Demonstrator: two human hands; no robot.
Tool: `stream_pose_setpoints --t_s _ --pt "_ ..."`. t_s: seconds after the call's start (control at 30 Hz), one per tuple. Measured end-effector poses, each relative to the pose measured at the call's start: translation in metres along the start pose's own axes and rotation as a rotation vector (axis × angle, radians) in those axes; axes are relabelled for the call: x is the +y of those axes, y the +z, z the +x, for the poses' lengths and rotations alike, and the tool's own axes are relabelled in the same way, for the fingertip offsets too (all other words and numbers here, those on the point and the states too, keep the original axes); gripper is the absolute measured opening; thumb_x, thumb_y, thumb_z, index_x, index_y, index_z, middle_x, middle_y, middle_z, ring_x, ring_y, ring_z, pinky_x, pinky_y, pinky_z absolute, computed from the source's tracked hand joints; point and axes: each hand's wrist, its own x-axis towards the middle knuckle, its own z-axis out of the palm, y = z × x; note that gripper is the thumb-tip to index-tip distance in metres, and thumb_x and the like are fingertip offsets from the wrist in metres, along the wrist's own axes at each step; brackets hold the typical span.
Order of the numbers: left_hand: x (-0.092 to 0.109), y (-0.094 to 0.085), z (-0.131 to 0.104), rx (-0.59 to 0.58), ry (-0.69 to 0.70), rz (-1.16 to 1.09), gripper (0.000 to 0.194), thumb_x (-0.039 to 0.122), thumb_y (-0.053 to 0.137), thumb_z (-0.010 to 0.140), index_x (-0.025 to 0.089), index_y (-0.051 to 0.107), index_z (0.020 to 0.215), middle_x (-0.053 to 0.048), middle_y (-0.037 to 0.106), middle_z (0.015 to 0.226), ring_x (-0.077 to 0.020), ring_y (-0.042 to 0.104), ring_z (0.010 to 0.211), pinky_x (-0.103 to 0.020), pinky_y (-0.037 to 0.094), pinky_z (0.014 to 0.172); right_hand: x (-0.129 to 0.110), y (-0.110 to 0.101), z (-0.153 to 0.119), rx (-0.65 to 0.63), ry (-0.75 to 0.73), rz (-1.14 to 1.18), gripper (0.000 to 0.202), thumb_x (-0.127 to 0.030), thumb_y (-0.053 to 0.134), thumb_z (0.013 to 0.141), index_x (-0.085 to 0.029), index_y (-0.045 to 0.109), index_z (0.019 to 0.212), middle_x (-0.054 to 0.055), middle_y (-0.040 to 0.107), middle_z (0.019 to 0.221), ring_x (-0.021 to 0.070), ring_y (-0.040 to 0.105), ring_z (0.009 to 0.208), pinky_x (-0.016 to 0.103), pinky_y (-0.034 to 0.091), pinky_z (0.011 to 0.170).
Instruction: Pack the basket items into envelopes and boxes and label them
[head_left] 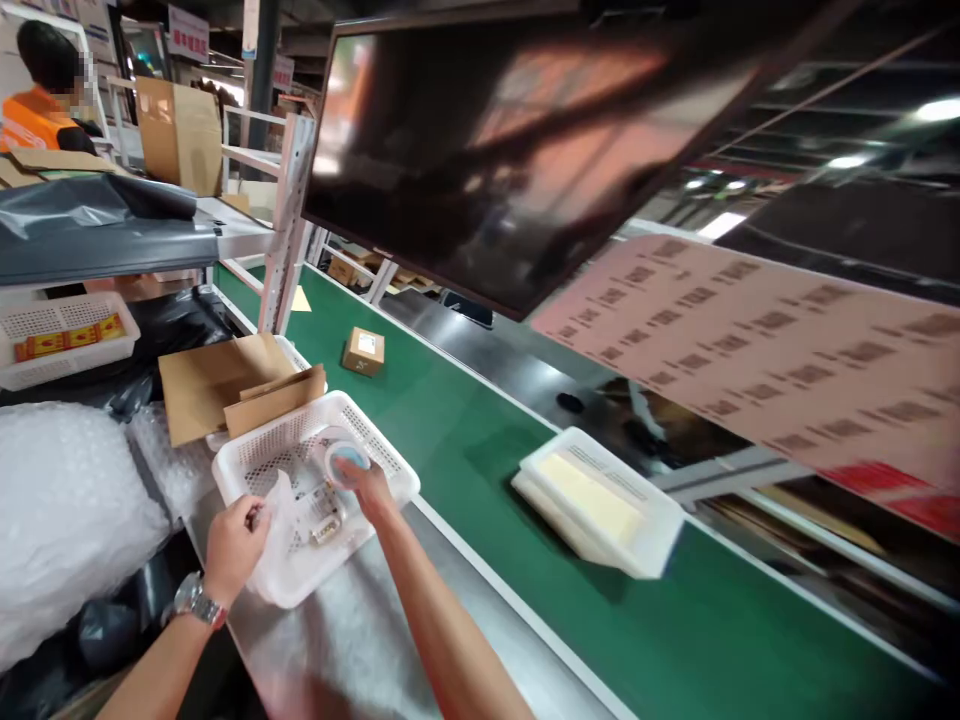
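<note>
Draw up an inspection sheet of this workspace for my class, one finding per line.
Surface: metal worktop beside a green belt.
Job's things: white basket holding small items too blurred to name; translucent film; what looks like a tape roll.
Clutter: cardboard pieces and bubble wrap beyond and left of the basket; small carton on the belt.
Hands: left hand pinches the film; right hand grips the roll.
Cables: nothing seen clearly.
Surroundings: large screen overhead; person in orange, far left.
</note>
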Motion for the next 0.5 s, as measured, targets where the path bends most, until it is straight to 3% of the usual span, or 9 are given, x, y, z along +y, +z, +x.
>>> stream_pose_setpoints --t_s 0.13,0.23,0.33,0.43,0.5 --pt "0.026 0.034 -0.007 -0.144 0.045 -0.011 0.005 0.032 0.078 0.084 0.028 0.079 0.084 -0.004 0.075 0.076 -0.0229 0.065 0.072 -0.031 0.049 0.075 -0.011 -0.058 -0.109 -0.098 0.001 0.251 0.054 -0.076 0.084 0.068 -0.023 0.074 0.078 0.006 0.071 0.071 0.0222 0.061 0.064 0.041 0.054 0.068" --pt "0.053 0.067 -0.020 -0.325 0.144 -0.033 0.011 0.034 0.075 0.088 0.027 0.081 0.083 -0.003 0.072 0.071 -0.0211 0.061 0.067 -0.030 0.047 0.073 -0.001 -0.086 -0.189 -0.095 -0.002 0.183 0.052 -0.069 0.091 0.066 -0.022 0.080 0.085 0.006 0.074 0.072 0.0236 0.062 0.065 0.041 0.055 0.069" --pt "0.082 0.095 -0.038 -0.450 0.219 -0.055 0.021 0.035 0.068 0.093 0.024 0.081 0.081 -0.005 0.075 0.074 -0.0212 0.064 0.069 -0.030 0.046 0.072 0.013 -0.100 -0.240 0.194 -0.023 0.044 0.064 -0.055 0.099 0.063 -0.026 0.081 0.118 0.007 0.082 0.099 0.0304 0.072 0.087 0.047 0.060 0.087" --pt "0.107 0.118 -0.062 -0.541 0.321 -0.039 0.030 0.039 0.061 0.098 0.023 0.082 0.085 -0.009 0.080 0.081 -0.0228 0.070 0.074 -0.031 0.047 0.074 0.023 -0.114 -0.272 0.521 -0.056 -0.039 0.071 -0.050 0.101 0.060 -0.028 0.076 0.123 0.009 0.081 0.115 0.0361 0.074 0.104 0.051 0.059 0.098" --pt "0.121 0.127 -0.088 -0.597 0.408 -0.012 0.030 0.042 0.061 0.098 0.024 0.083 0.089 -0.009 0.081 0.081 -0.0236 0.071 0.072 -0.032 0.048 0.072 0.030 -0.122 -0.296 0.657 -0.087 -0.101 0.066 -0.050 0.099 0.066 -0.029 0.075 0.123 0.010 0.080 0.121 0.0384 0.074 0.112 0.053 0.058 0.103"
